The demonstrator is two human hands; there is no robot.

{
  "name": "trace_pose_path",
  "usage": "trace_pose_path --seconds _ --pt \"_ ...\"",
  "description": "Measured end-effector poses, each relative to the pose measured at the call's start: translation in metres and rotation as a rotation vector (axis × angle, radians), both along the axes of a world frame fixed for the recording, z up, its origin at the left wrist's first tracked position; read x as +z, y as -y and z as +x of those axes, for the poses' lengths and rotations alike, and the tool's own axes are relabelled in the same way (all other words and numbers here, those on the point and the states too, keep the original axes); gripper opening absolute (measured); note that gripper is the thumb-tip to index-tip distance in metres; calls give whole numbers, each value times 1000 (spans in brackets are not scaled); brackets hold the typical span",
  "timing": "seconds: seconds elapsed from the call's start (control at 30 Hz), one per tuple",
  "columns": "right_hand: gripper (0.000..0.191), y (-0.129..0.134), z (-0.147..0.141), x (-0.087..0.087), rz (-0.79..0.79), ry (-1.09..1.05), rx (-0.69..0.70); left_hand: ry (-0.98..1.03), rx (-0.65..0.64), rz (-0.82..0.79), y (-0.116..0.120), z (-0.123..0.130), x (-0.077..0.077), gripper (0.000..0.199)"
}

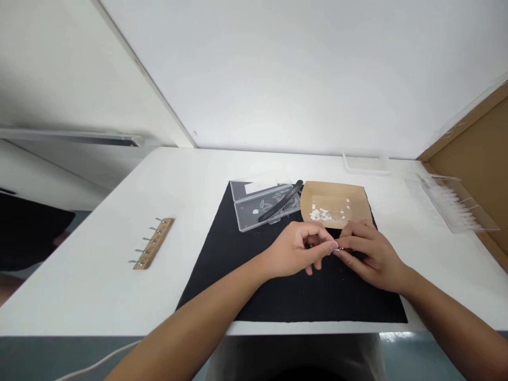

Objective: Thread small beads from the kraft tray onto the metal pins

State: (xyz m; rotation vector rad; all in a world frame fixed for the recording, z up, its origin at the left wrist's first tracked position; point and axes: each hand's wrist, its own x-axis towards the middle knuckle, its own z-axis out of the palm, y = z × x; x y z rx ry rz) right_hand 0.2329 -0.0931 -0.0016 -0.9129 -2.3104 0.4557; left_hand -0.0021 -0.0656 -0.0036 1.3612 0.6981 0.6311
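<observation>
My left hand [297,248] and my right hand [373,256] meet over the black mat [270,296], fingertips almost touching. Each is closed in a pinch around a tiny, shiny whitish piece [337,249], too small to name and largely covered by the fingers. Just beyond the hands sits a brown cardboard tray [335,189] with small white flakes [320,214] scattered inside. Left of it lies an open clear plastic case [246,214] containing clear, nail-tip-shaped pieces. A curved black nail file [281,202] rests across this case.
On the white table [99,275], a wooden block [154,244] with several metal pegs lies at left. A clear box [452,203] with a row of pale tips is at right. A clear plastic tray [367,164] stands near the wall. Part of a person in dark clothing [27,233] shows far left.
</observation>
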Motion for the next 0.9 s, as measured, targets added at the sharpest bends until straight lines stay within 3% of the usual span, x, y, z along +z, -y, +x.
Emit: trace_pose_path --seconds 0.37,0.5,0.57,0.73,0.9 --pt "10 0 2 -3 119 73 -49 -34 13 26 0 2 -2 38" --pt "12 0 2 -5 118 45 -35 -27 70 91 1 3 -4 33" --pt "18 0 1 -4 106 32 -35 -47 143 245 0 3 -6 28" --pt "32 3 -2 -2 54 -64 -63 -178 410 862 -9 0 -13 17" --pt "28 4 -3 0 29 -152 -157 -241 534 1093 -21 -5 -19 11"
